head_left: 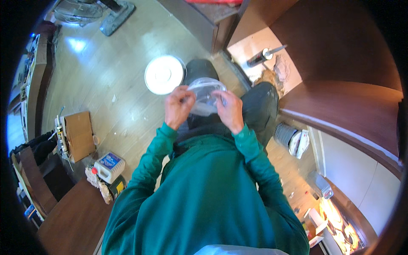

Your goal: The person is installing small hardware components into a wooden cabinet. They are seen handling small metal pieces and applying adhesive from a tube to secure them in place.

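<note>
Between my two hands, over my lap, is a clear plastic bag (205, 106) with its rim bowed up at the far side. My left hand (178, 106) pinches the bag's left edge, fingers closed. On the opposite edge my right hand (230, 109) grips with thumb and fingers together. Whether anything lies inside the bag is hard to make out. Just beyond my left hand stands a round white bucket with its lid (163, 75) on top.
A sealant tube (259, 57) lies in the cabinet at the far right. To the left are a cardboard box (79, 136) and a white jug (109, 166). A fan (78, 12) stands at the far left, and a grey spool-like roll (287, 135) beside my right knee.
</note>
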Motion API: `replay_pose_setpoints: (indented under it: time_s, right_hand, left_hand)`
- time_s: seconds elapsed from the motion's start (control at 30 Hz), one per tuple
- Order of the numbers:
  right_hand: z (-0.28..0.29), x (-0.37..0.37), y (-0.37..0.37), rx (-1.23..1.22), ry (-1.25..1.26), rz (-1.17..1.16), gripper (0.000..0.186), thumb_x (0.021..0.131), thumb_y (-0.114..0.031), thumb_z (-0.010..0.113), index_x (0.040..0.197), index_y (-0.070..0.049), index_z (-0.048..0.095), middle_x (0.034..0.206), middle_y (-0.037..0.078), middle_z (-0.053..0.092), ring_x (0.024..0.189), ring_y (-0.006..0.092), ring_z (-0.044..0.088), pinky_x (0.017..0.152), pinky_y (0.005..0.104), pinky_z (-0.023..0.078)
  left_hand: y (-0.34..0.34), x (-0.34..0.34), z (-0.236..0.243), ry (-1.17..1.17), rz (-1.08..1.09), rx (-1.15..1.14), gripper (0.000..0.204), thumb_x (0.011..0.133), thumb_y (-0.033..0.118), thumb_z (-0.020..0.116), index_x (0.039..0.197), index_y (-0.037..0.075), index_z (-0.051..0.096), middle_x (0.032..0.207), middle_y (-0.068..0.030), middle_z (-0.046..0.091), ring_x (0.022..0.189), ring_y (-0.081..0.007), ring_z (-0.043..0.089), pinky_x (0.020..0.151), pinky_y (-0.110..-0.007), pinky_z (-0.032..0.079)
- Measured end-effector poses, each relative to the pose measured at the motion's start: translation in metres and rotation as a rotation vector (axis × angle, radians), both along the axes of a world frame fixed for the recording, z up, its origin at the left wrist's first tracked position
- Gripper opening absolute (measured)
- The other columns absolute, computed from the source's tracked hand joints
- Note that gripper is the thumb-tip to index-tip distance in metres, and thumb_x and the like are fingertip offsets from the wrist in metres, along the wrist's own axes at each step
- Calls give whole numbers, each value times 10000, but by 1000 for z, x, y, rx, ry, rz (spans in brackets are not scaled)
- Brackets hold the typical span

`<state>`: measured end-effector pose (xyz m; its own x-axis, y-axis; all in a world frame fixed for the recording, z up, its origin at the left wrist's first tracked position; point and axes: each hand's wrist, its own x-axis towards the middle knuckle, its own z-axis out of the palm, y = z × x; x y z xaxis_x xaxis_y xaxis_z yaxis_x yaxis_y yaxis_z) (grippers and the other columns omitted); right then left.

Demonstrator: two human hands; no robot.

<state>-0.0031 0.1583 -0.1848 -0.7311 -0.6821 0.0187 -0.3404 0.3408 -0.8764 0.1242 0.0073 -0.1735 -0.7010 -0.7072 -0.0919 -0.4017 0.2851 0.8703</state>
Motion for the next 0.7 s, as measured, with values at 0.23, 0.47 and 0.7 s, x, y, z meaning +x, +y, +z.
replay_pose_setpoints:
  time_s: [0.23,0.47,0.7]
  right_hand:
    - [68,-4,-24,-205,120,96,137,818,1,607,935,-49,657,877,143,647,778,373,648,706,423,529]
    - [119,-45,-12,-309,132,-91,290,837,-56,678,1125,-43,646,1026,138,707,867,247,707,774,327,555]
    - [96,-63,59,-237,-29,-369,237,865,-54,678,1098,-13,662,969,73,719,815,139,691,734,282,543]
  left_hand:
    - [-8,-28,19,256,-433,414,89,722,43,698,800,9,722,981,-60,670,855,-161,621,778,-284,477]
    - [-59,-86,77,202,-451,290,126,740,117,684,787,5,718,786,-42,656,761,-125,605,725,-282,486]
    - [-174,-217,195,439,-304,-394,187,762,187,697,834,21,740,765,-94,700,703,-163,662,663,-287,519]
